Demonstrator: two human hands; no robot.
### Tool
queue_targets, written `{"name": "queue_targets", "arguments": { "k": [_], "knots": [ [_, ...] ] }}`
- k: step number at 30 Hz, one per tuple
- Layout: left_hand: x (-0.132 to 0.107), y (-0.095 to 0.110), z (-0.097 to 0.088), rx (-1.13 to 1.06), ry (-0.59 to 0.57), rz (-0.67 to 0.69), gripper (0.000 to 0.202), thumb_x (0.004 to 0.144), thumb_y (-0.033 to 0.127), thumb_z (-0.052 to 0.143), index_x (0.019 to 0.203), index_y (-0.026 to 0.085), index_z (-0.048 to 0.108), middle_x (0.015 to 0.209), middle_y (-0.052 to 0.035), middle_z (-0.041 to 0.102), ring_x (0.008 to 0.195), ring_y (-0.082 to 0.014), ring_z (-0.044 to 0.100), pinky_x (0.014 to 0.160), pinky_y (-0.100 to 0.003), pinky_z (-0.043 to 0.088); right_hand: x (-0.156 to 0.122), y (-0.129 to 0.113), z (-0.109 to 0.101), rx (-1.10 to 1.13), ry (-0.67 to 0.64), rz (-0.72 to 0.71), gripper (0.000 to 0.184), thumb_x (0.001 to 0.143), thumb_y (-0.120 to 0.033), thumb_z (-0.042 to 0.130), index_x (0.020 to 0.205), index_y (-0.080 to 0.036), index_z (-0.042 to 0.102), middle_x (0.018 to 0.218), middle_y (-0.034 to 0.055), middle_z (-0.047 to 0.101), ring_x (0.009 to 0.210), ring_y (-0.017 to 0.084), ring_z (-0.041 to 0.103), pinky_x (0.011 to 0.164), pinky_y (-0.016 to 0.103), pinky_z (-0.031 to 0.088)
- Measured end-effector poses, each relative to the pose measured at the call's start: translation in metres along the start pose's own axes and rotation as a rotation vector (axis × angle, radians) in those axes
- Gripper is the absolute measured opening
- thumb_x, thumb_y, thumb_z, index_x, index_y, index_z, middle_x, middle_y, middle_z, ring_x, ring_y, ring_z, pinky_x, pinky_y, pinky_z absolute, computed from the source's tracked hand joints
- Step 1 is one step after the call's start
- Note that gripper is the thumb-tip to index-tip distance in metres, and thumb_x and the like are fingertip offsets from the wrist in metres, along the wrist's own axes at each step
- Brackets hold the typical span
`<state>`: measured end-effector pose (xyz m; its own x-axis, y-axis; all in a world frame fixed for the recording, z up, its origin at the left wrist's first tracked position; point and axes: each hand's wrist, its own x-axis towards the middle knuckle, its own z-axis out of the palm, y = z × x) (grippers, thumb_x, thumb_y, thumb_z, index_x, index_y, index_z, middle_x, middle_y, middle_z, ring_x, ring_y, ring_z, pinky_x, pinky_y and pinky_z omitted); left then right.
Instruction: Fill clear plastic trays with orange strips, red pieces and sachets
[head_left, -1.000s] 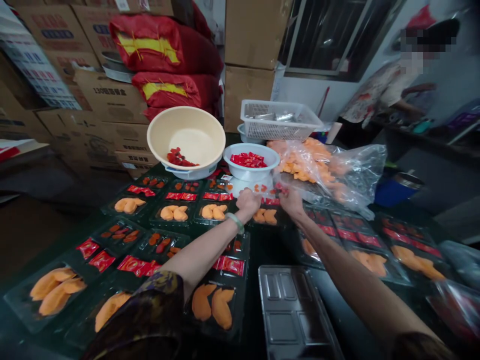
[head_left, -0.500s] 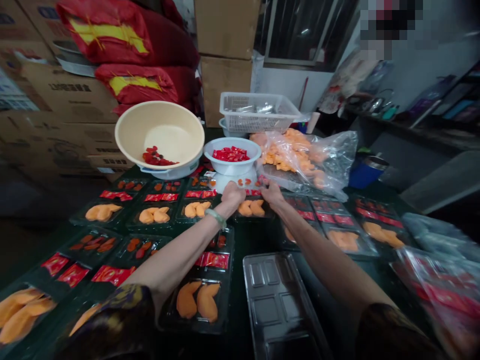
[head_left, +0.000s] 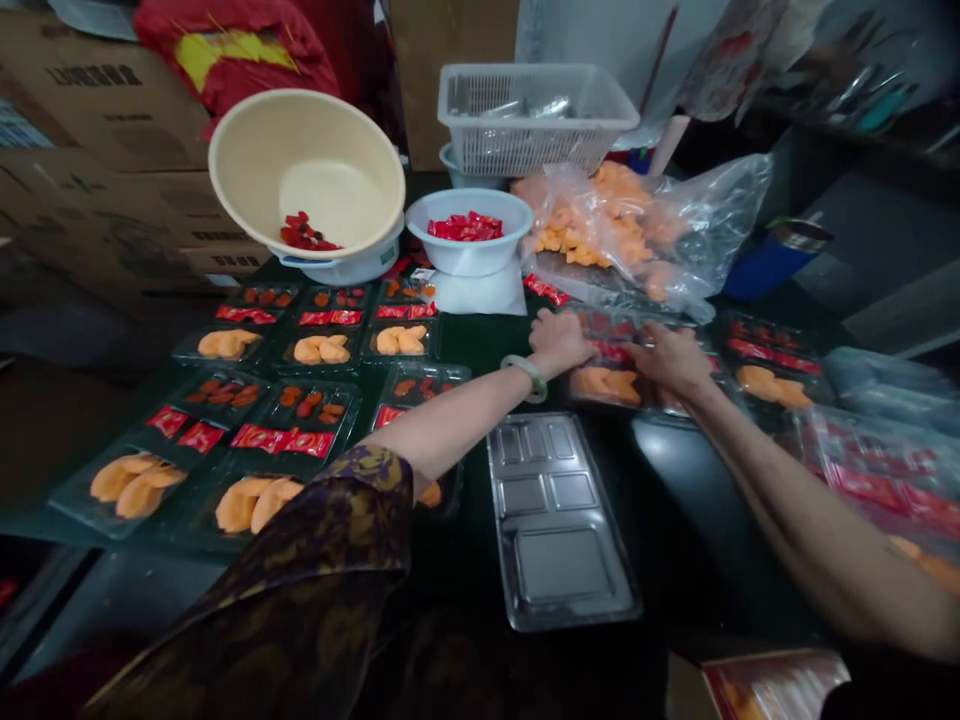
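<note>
Left hand [head_left: 559, 342] and right hand [head_left: 670, 358], grip state not determinable, both on a black plastic tray [head_left: 606, 385] of orange dried fruit and red sachets; nearer the person below the grips, a steel compartment tray [head_left: 559, 520]; beyond them, a clear plastic bag [head_left: 637, 235] of orange pieces and a white bowl [head_left: 469, 232] of red sachets.
</note>
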<state>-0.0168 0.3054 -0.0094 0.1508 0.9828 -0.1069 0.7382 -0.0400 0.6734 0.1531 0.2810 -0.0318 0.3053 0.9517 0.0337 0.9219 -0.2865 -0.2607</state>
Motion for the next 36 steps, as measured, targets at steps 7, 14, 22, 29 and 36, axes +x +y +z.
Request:
{"name": "queue_targets", "arguments": {
  "k": [7, 14, 22, 29, 36],
  "knots": [
    [-0.127, -0.031, -0.066, 0.062, -0.039, 0.331, 0.020, 0.082, 0.027, 0.046, 0.093, 0.014, 0.057, 0.089, -0.0086, 0.055, 0.081, -0.0182, 0.053, 0.072, -0.031, 0.042, -0.145, -0.057, -0.027, 0.386, -0.192, -0.447, 0.021, 0.083, -0.030, 0.042, 0.076, -0.018, 0.058, 0.067, 0.0045, 0.060, 0.059, 0.015, 0.053, 0.056, 0.027, 0.039],
    [-0.266, -0.102, -0.057, -0.220, -0.038, 0.100, 0.012, 0.081, 0.013, 0.040, 0.083, 0.016, 0.052, 0.074, -0.0022, 0.054, 0.067, -0.0120, 0.050, 0.060, -0.023, 0.040, -0.213, -0.097, 0.021, 0.370, -0.792, -0.341, 0.028, 0.074, -0.035, 0.057, 0.055, -0.018, 0.048, 0.044, -0.0025, 0.048, 0.040, 0.009, 0.044, 0.040, 0.021, 0.026],
    [-0.282, -0.117, -0.041, -0.535, -0.109, -0.006, 0.016, 0.082, 0.018, 0.043, 0.091, 0.014, 0.055, 0.066, -0.0006, 0.055, 0.057, -0.0109, 0.053, 0.050, -0.021, 0.039, -0.192, -0.101, 0.017, 0.632, -1.117, -0.091, 0.025, 0.071, -0.035, 0.058, 0.057, -0.016, 0.048, 0.041, -0.0048, 0.051, 0.033, 0.008, 0.049, 0.032, 0.017, 0.035],
    [-0.254, -0.133, -0.089, 0.028, 0.312, 0.218, 0.026, 0.080, 0.022, 0.048, 0.103, 0.017, 0.058, 0.103, -0.0113, 0.057, 0.099, -0.0243, 0.049, 0.083, -0.039, 0.040, -0.184, -0.101, 0.017, 0.616, -1.217, -0.047, 0.021, 0.072, -0.032, 0.057, 0.061, -0.015, 0.051, 0.044, -0.0022, 0.056, 0.034, 0.007, 0.050, 0.033, 0.016, 0.038],
    [-0.190, -0.132, -0.096, 0.383, 0.168, -0.178, 0.083, 0.056, 0.060, 0.067, 0.126, 0.021, 0.043, 0.139, -0.0207, 0.026, 0.112, -0.0422, 0.039, 0.085, -0.052, 0.034, -0.175, -0.104, 0.017, 0.616, -1.288, 0.014, 0.014, 0.073, -0.027, 0.056, 0.066, -0.015, 0.054, 0.048, -0.0006, 0.060, 0.037, 0.008, 0.054, 0.034, 0.016, 0.039]
  ]
}}
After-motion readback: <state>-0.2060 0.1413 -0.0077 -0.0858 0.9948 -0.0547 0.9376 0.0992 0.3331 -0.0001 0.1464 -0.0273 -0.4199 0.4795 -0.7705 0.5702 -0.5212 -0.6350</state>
